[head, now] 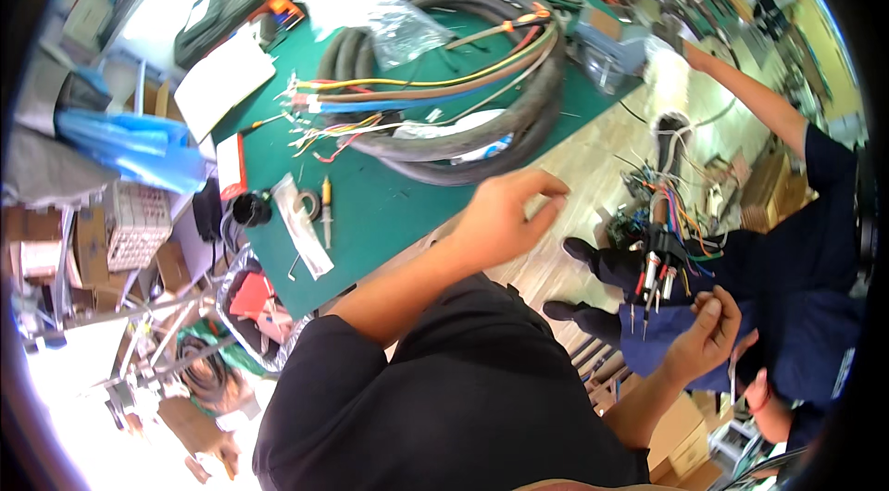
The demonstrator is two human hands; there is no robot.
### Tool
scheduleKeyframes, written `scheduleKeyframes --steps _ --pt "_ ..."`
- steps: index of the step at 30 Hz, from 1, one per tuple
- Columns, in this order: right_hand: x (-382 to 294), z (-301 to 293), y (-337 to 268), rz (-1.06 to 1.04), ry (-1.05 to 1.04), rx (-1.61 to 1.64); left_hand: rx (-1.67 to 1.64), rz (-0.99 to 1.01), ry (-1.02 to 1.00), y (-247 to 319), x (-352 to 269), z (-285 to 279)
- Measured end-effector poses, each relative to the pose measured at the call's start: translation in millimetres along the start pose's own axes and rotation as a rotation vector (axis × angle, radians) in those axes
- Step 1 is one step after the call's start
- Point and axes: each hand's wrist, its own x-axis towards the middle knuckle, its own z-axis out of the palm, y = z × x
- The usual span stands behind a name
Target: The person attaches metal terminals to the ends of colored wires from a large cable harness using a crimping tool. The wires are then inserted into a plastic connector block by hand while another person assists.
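My left hand [517,217] hovers beyond the table's front edge, its fingers bent and apart, with nothing seen between them. My right hand [707,335] is raised, thumb close to the curled fingertips; whether something small is pinched there cannot be made out. Just beyond it hangs a stripped cable end with a black connector block [663,248] bearing metal pins and contacts. Loose coloured wires [677,210] spread around it. Higher up, a white fluffy sleeve [667,85] wraps the cable. A coil of thick black cable [555,95] lies on the green table mat [389,213].
A co-worker's arm [750,95] reaches to the hanging cable; another person's hand [757,390] with a red wristband is beside a thin metal object. A syringe [326,210], tape roll [308,205] and orange-handled tool [514,24] lie on the table. A lined bin [233,303] stands below.
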Motion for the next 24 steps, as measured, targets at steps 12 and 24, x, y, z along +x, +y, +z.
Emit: scheduleKeyframes --steps 12,24 --pt "107.5 27.8 -64.2 -0.416 -0.357 -0.398 -0.418 -0.503 0.886 -135.4 -38.4 -145.7" --pt "116.6 268.7 -203.0 -1.038 -1.259 -0.674 -0.816 -0.733 1.310 -197.1 -64.3 -200.3"
